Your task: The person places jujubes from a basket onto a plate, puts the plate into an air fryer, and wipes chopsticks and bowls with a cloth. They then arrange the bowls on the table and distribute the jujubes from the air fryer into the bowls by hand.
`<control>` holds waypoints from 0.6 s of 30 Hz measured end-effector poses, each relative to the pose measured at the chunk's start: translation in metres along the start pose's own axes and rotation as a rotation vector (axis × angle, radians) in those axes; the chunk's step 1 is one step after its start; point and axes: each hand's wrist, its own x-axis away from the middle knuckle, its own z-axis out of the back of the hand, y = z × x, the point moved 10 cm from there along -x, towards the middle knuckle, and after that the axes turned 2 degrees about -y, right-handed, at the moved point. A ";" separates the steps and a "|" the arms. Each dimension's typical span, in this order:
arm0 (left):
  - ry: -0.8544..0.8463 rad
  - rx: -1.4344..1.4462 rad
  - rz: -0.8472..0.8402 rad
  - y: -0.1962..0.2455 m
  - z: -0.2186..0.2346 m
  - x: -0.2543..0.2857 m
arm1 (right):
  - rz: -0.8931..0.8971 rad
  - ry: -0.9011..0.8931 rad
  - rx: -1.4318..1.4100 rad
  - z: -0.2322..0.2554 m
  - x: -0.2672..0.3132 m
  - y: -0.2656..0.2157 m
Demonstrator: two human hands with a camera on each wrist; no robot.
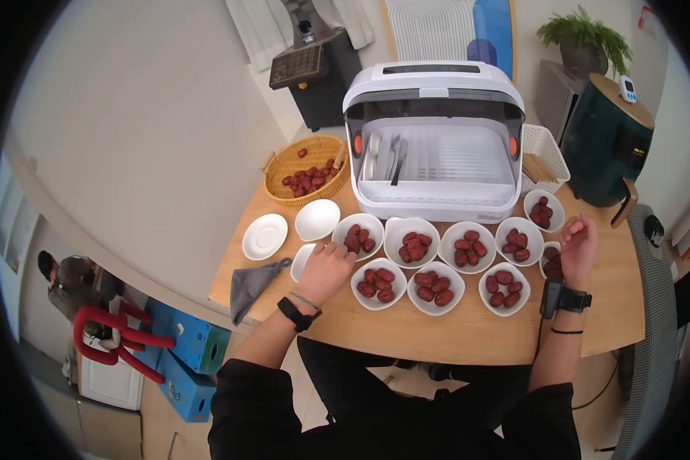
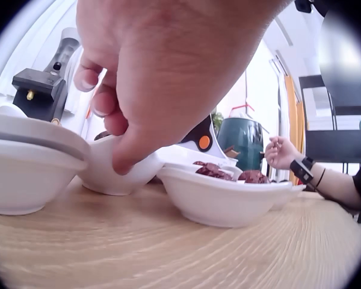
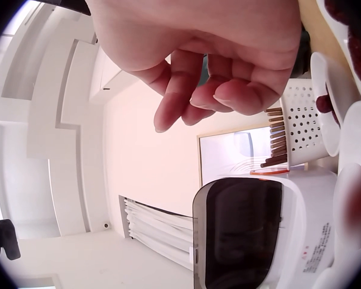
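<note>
My left hand (image 1: 327, 272) is at the left rim of a white bowl (image 2: 105, 174) of red dates in the front-left part of the table. In the left wrist view the thumb lies against the bowl's outer wall, with the bent fingers at its rim, pinching it. My right hand (image 1: 580, 244) is raised at the table's right side, its fingers loosely curled around nothing. Below it, partly hidden, is a bowl of red dates (image 1: 552, 264). Several more white bowls of red dates (image 1: 435, 291) stand in two rows between the hands.
A wicker basket (image 1: 272, 192) of red dates stands back left, near an empty white bowl (image 1: 317, 220), a small plate (image 1: 266, 236) and a grey cloth (image 1: 254, 287). Behind the rows are a white dish cabinet (image 1: 437, 203), a perforated basket (image 1: 548, 149) and a green air fryer (image 1: 609, 146).
</note>
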 end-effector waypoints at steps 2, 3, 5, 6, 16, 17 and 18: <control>0.041 -0.037 -0.031 0.004 0.006 0.003 | 0.002 0.003 -0.005 0.000 0.000 -0.001; 0.077 -0.071 -0.061 0.008 0.013 0.004 | 0.001 0.013 -0.009 0.002 0.000 -0.001; 0.160 -0.080 -0.055 0.003 0.032 0.008 | -0.001 0.027 -0.012 0.004 0.000 0.000; 0.242 -0.091 -0.046 -0.001 0.048 0.013 | 0.007 0.020 -0.014 0.004 -0.001 0.000; 0.167 -0.013 0.417 -0.189 0.025 -0.030 | 0.021 0.015 0.012 -0.002 0.002 -0.003; 0.178 -0.014 0.414 -0.203 0.012 -0.035 | 0.032 0.011 0.011 -0.002 0.002 -0.004; 0.223 0.098 0.551 -0.230 -0.004 -0.034 | 0.029 0.006 0.013 -0.002 0.003 -0.003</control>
